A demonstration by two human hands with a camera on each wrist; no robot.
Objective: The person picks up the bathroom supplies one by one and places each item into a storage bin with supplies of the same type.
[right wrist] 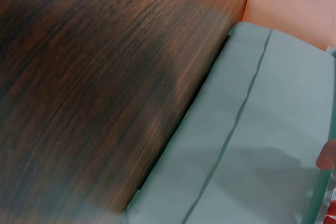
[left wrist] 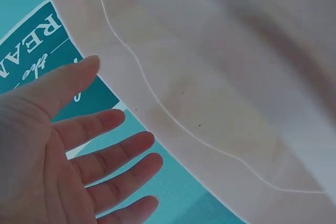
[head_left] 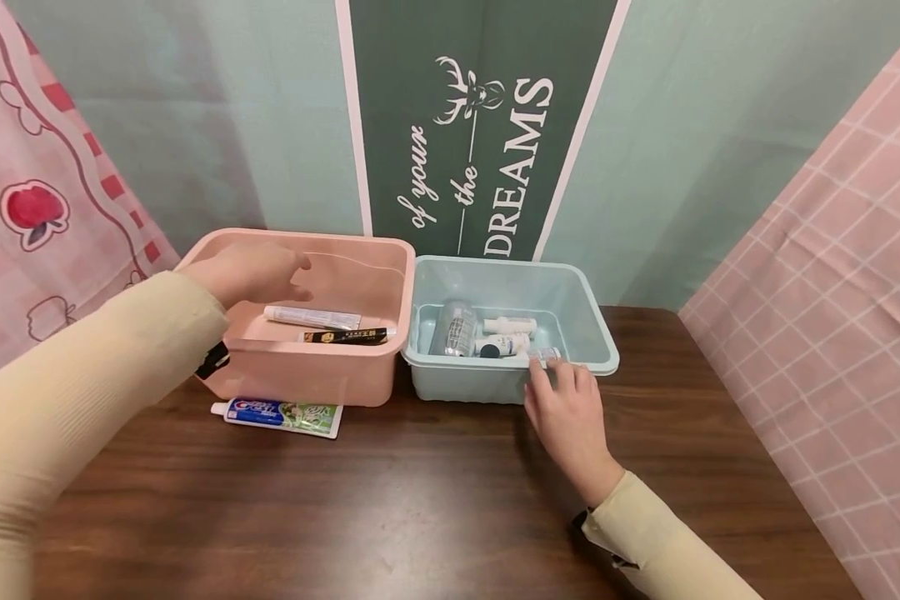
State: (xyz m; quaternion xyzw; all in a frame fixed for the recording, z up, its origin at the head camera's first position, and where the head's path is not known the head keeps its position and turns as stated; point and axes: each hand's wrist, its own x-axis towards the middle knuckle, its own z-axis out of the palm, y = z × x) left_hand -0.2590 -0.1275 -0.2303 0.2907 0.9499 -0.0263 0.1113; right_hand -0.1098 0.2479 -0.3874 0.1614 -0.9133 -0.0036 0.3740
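Note:
My left hand [head_left: 258, 271] reaches over the pink bin [head_left: 307, 377], fingers spread and holding nothing. The left wrist view shows its fingers [left wrist: 123, 148] near the bin's rim. Inside lie a white tube [head_left: 312, 317] and a black tube with gold print [head_left: 348, 336]. My right hand [head_left: 570, 417] grips the front rim of the light blue bin [head_left: 468, 383], thumb [right wrist: 326, 156] near the outer wall and fingertips over the edge. That bin holds a clear bottle [head_left: 457, 331], a white bottle [head_left: 510, 325], a black-capped white bottle [head_left: 508, 343] and a small clear item [head_left: 546, 354] by the fingertips.
A blue and green toothpaste tube [head_left: 281, 416] lies on the brown wooden table [head_left: 390, 508] before the pink bin. The bins stand side by side against a green printed cloth [head_left: 292, 108]. Pink patterned cloths hang left [head_left: 37, 150] and right [head_left: 847, 275].

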